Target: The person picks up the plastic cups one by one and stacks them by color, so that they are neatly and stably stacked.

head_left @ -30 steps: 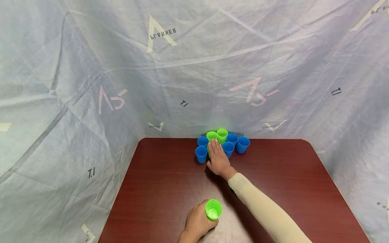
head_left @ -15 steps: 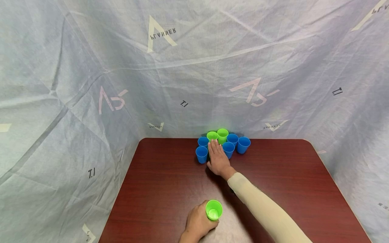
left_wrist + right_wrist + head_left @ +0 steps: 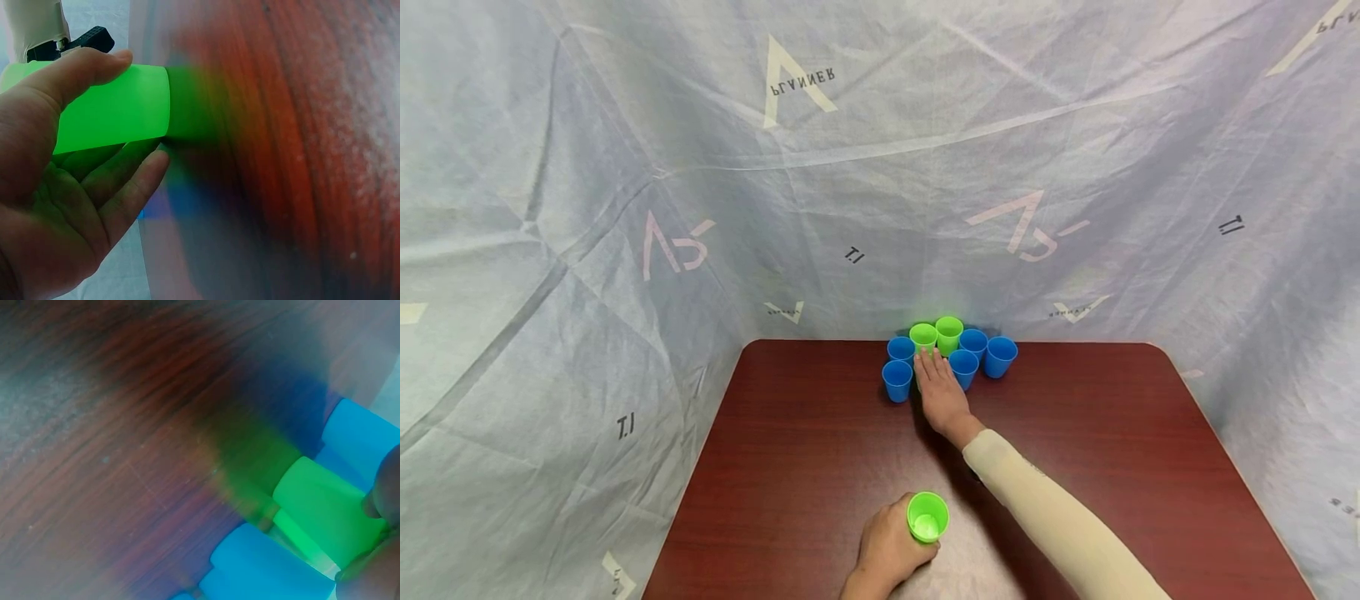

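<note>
Near the front of the table, my left hand [image 3: 891, 542] holds a green cup [image 3: 928, 518] upright, its thumb laid along the side. In the left wrist view, this green cup [image 3: 119, 103] has its base close to the tabletop. Farther off, my right hand [image 3: 942, 396] reaches over a cluster of cups with its fingers straight. Beneath it, a green cup [image 3: 331, 509] is touched near its top end; the hand mostly hides that cup in the head view. Blue cups stand on both sides of it, one at left [image 3: 897, 382] and another at right [image 3: 963, 368].
Behind the right hand are two green cups, one left [image 3: 922, 335] and one right [image 3: 949, 333], with more blue cups [image 3: 1000, 357] alongside. The dark red table [image 3: 790, 467] ends at a hanging grey cloth [image 3: 850, 208] behind and at both sides.
The right hand's thumb, seen sticking out at the left earlier, has drawn in out of sight, and its fingertips sit slightly nearer. The left hand and its cup look unmoved.
</note>
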The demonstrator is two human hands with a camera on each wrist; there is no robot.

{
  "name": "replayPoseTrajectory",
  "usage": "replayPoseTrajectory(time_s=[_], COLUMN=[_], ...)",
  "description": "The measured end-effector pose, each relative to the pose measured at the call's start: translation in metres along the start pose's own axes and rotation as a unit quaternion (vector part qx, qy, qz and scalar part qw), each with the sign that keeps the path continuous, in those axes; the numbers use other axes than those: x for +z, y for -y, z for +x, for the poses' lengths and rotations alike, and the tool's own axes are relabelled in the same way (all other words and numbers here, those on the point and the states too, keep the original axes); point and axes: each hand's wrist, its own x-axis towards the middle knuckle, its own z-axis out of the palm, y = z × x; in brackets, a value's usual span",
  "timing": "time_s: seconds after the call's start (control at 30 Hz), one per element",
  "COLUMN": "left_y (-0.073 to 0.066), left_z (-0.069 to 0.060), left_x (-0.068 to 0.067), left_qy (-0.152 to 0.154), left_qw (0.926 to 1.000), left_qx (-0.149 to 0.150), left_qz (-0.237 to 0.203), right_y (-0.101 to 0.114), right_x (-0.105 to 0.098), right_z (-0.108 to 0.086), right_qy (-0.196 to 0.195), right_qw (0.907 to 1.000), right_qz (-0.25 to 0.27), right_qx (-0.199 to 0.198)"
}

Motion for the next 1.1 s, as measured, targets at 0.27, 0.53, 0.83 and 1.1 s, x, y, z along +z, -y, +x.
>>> replayPoseTrajectory(time_s=[0.27,0.53,0.83,1.1], left_y=[0.002,0.002,0.0,0.0], left_z=[-0.001,-0.001,-0.001,0.0], left_x=[-0.001,0.001,0.001,0.002], left_qy=[0.009,0.011,0.021,0.025], left_qw=[0.9999,0.9998,0.9995,0.9993], left_qx=[-0.004,-0.014,-0.024,-0.027], left_qz=[-0.006,-0.005,-0.003,-0.004], right_y=[0.001,0.0,-0.002,0.0], right_x=[-0.002,-0.014,-0.026,-0.033], right_z=[-0.005,-0.001,-0.004,-0.008], right_qy=[-0.045,-0.082,-0.085,-0.097], right_qw=[0.9986,0.9956,0.9928,0.9888], right_qz=[0.028,0.031,0.076,0.108], right_qx=[-0.007,-0.032,-0.038,-0.032])
